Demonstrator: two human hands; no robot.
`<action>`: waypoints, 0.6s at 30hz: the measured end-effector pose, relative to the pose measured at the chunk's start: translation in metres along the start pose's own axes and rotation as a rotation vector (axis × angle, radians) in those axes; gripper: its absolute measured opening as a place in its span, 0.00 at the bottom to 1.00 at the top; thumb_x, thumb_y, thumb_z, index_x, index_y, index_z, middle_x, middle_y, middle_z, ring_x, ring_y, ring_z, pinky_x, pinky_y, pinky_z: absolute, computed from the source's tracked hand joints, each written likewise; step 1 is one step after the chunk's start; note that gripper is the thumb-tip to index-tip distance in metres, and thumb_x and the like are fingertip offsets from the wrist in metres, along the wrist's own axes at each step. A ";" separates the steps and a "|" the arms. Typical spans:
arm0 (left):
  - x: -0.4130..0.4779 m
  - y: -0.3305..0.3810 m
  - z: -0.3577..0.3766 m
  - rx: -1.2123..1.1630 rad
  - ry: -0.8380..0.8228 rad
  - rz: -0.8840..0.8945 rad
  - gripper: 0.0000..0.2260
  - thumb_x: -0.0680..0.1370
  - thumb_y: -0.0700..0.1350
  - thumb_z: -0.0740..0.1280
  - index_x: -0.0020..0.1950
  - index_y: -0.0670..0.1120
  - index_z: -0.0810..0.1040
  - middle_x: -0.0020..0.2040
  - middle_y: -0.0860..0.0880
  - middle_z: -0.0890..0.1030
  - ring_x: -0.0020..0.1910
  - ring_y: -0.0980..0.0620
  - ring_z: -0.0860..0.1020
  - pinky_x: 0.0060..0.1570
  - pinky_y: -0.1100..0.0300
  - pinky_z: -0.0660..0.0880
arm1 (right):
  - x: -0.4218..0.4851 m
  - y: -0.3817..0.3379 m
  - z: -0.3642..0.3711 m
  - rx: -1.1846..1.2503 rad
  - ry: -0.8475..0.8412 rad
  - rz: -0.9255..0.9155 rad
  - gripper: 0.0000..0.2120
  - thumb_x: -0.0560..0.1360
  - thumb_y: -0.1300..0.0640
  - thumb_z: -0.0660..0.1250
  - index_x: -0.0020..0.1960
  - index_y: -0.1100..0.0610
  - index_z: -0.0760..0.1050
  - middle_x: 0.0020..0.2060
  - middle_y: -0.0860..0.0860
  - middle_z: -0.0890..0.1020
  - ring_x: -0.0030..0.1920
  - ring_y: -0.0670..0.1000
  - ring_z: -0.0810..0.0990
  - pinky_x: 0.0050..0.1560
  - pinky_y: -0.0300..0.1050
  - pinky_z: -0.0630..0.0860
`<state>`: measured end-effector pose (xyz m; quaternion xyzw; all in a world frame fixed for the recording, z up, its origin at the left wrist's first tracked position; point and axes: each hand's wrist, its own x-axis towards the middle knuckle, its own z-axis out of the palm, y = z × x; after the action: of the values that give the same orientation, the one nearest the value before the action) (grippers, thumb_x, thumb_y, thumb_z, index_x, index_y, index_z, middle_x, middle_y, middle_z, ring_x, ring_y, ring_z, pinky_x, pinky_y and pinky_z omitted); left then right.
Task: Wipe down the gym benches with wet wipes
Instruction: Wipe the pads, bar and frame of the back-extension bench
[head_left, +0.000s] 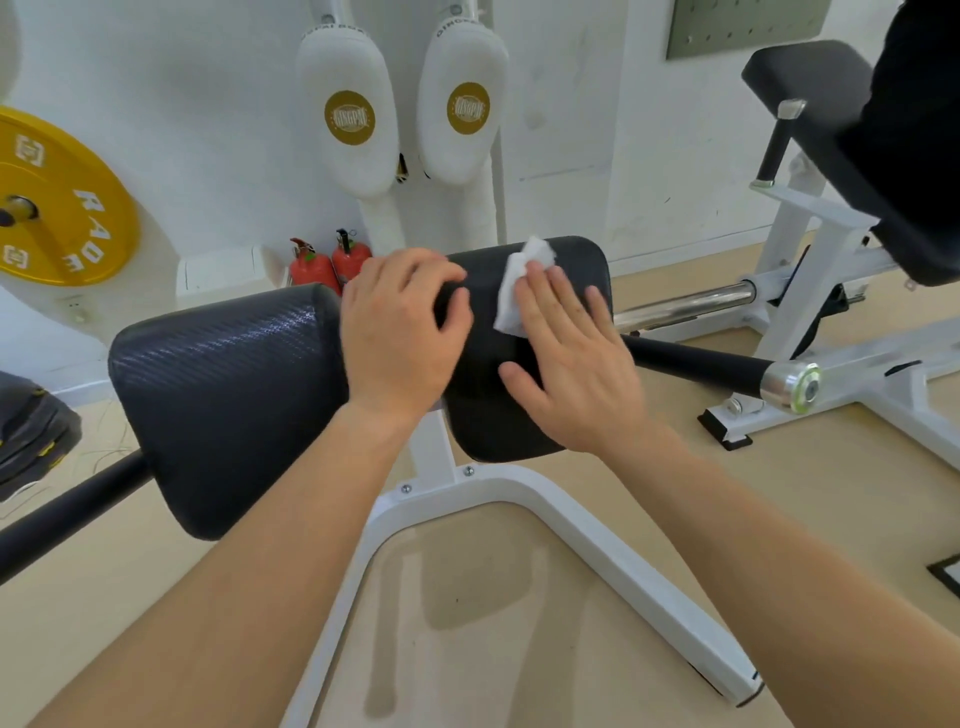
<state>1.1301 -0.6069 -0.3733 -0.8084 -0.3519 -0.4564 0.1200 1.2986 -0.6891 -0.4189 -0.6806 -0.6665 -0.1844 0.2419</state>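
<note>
Right hand (571, 364) is flat on the right pad (498, 415), fingers straight and spread, pressing the wet wipe (511, 296) against the black vinyl. The wipe peeks out crumpled from under the fingertips, up near the pad's far edge. Left hand (400, 332) sits at the gap between the two cushions, fingers bent over the inner edge of the right pad, bracing it; the thumb is hidden. The left pad (223, 395) lies just beside that hand, its textured cover catching the light. Both pads ride on a white frame (571, 514) over a tan floor, with a black bar (696, 364) sticking out to the right. Behind, a yellow weight plate (67, 208) at far left, two red fire extinguishers (311, 267) by the wall, and a second bench (810, 78) at upper right.
</note>
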 end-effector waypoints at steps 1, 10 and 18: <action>-0.004 -0.009 -0.007 0.007 -0.006 -0.032 0.12 0.81 0.51 0.63 0.59 0.49 0.81 0.57 0.50 0.81 0.59 0.49 0.77 0.61 0.56 0.70 | 0.006 -0.011 0.001 -0.001 -0.002 -0.046 0.37 0.80 0.39 0.50 0.82 0.57 0.48 0.82 0.54 0.51 0.81 0.52 0.45 0.80 0.56 0.46; 0.006 -0.002 0.003 0.059 -0.105 0.055 0.12 0.81 0.52 0.66 0.61 0.51 0.83 0.57 0.52 0.82 0.58 0.48 0.76 0.56 0.49 0.72 | 0.013 0.000 -0.006 -0.172 0.042 -0.120 0.33 0.80 0.42 0.51 0.81 0.56 0.56 0.81 0.52 0.57 0.81 0.55 0.50 0.79 0.61 0.49; 0.057 0.055 0.042 0.166 -0.246 0.201 0.14 0.82 0.54 0.63 0.64 0.55 0.82 0.62 0.58 0.82 0.61 0.48 0.74 0.59 0.51 0.66 | 0.005 0.049 -0.019 -0.180 -0.040 0.150 0.35 0.80 0.38 0.46 0.82 0.55 0.50 0.82 0.52 0.52 0.81 0.55 0.45 0.79 0.61 0.46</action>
<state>1.2141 -0.5987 -0.3430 -0.8765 -0.3180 -0.3090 0.1874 1.3490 -0.6954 -0.4042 -0.7511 -0.5991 -0.2113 0.1795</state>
